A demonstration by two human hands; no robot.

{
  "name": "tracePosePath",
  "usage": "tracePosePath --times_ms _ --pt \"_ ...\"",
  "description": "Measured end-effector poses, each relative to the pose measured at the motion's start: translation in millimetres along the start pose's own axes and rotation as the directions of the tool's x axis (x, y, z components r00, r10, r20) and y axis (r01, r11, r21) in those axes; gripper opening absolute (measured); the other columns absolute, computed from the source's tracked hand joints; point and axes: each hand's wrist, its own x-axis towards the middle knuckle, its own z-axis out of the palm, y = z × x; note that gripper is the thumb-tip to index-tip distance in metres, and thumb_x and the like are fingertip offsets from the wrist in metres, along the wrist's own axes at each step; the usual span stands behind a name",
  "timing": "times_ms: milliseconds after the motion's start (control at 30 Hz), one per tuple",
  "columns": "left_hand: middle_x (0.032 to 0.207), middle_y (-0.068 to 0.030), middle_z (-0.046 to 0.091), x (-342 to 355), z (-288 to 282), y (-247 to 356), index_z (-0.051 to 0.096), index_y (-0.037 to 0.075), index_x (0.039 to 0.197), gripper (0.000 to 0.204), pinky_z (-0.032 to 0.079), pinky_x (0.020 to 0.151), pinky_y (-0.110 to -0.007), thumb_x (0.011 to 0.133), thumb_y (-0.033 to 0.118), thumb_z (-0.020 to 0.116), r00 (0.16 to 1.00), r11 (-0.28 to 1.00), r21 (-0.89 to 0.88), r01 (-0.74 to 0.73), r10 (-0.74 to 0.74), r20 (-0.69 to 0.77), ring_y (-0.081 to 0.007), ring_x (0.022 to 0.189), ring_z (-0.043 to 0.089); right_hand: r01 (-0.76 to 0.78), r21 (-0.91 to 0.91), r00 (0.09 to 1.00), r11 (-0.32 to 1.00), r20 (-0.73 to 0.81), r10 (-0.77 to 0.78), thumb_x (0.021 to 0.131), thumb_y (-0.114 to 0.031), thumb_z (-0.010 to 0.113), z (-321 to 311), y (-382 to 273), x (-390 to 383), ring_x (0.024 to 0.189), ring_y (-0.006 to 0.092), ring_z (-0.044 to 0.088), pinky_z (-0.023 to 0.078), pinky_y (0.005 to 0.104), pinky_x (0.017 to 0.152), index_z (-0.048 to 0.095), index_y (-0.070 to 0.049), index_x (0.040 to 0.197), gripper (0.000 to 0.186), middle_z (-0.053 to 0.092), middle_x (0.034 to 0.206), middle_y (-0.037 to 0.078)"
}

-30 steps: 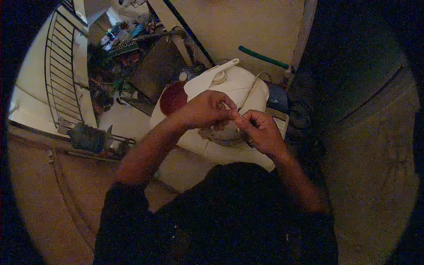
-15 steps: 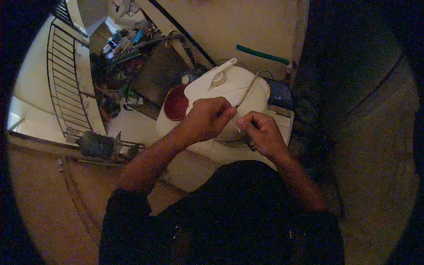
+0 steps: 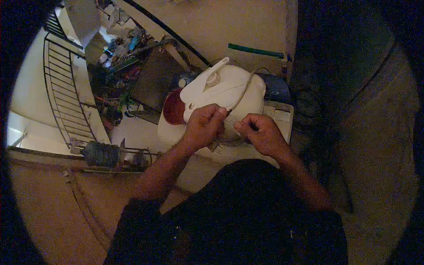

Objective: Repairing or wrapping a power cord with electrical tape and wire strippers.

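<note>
your fingertips, together a second ago, have drawn apart, which seems to leave the cord (image 3: 245, 90) easier to get at. your left hand (image 3: 205, 126) pinches it tightly near its dark end; your right hand (image 3: 263, 134), just beside, is closed thumb to finger, on what i can't tell. the thin, pale cord curves up across a smooth, rounded white casing (image 3: 256, 100), near a dull red bowl (image 3: 174, 111).
</note>
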Motion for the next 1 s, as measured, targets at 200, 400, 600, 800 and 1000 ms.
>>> tracePosePath --times_ms 200,400,600,800,1000 --pt "0.057 -0.0008 0.051 -9 5 4 0.051 0.005 0.07 0.03 0.039 0.044 -0.025 0.089 0.028 0.049 0.938 0.773 -0.532 0.346 -0.289 0.191 -0.0099 0.046 0.046 -0.169 0.083 0.981 0.982 0.104 0.16 0.084 -0.024 0.058 -10 -6 -6 0.055 0.0058 0.045 0.038 0.0234 0.05 0.057 -0.004 0.072 0.022 0.052 0.06 -0.002" --pt "0.059 -0.0001 0.053 -12 -2 17 0.057 0.002 0.085 0.028 0.038 0.043 -0.022 0.082 0.03 0.061 0.94 0.921 -0.22 0.323 -0.284 0.191 -0.0065 0.048 0.046 -0.084 0.122 0.996 0.989 0.047 0.079 0.083 -0.023 0.058 -5 -2 -12 0.056 0.0055 0.045 0.038 0.0229 0.051 0.058 -0.006 0.073 0.02 0.052 0.061 -0.002" --pt "0.058 -0.0006 0.056 -13 -8 24 0.06 0.003 0.081 0.022 0.036 0.04 -0.02 0.078 0.024 0.067 0.921 0.931 -0.091 0.352 -0.328 0.212 -0.0053 0.047 0.047 -0.153 0.078 0.985 0.985 0.097 0.145 0.083 -0.025 0.059 -7 -12 -22 0.058 0.0057 0.046 0.039 0.0237 0.052 0.058 -0.005 0.073 0.022 0.053 0.063 -0.002" --pt "0.056 -0.0074 0.056 -17 4 24 0.058 0.001 0.074 0.022 0.04 0.043 -0.028 0.08 0.022 0.063 0.984 0.987 -0.018 0.159 -0.158 0.078 -0.0129 0.048 0.052 -0.094 0.049 0.995 0.994 0.043 0.092 0.084 -0.026 0.058 -8 -7 -25 0.06 0.007 0.047 0.041 0.0254 0.055 0.058 -0.004 0.074 0.024 0.053 0.065 -0.001" --pt "0.062 -0.0136 0.058 -17 14 19 0.058 0.0 0.077 0.021 0.045 0.049 -0.035 0.084 0.019 0.056 0.98 0.926 0.328 -0.186 0.2 -0.006 -0.0237 0.054 0.058 -0.083 0.113 0.994 0.99 0.075 0.075 0.085 -0.029 0.056 -9 7 -22 0.065 0.0074 0.048 0.041 0.0251 0.059 0.058 -0.004 0.075 0.027 0.055 0.069 0.0"
